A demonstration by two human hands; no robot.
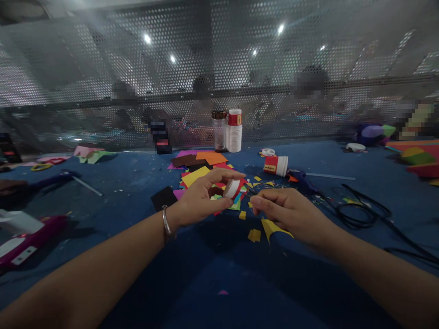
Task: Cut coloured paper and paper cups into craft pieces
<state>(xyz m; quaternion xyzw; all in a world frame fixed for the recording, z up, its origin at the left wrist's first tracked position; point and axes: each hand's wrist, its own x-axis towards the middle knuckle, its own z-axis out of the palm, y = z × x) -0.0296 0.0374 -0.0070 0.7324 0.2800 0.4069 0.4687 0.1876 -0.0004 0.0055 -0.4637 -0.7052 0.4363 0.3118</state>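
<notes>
My left hand (197, 198), with a silver bangle at the wrist, curls round a small red and white paper cup (233, 188). The cup is tilted, and its pale round end faces left. Close to the cup's right side, my right hand (283, 205) pinches a thin dark tool (252, 188); its kind is too small and blurred to tell. Beneath and behind the left hand lies a pile of coloured paper, with a yellow sheet (196, 176) near the top. Below my right hand is a curved yellow paper piece (274, 228).
A stack of paper cups (235, 137) and a clear jar (220, 132) stand at the back. One cup (276, 166) lies beside a glue gun (303, 179) and its black cable (360, 219). A purple-red device (30, 242) sits left. Perforated metal screens (257, 73) rise behind.
</notes>
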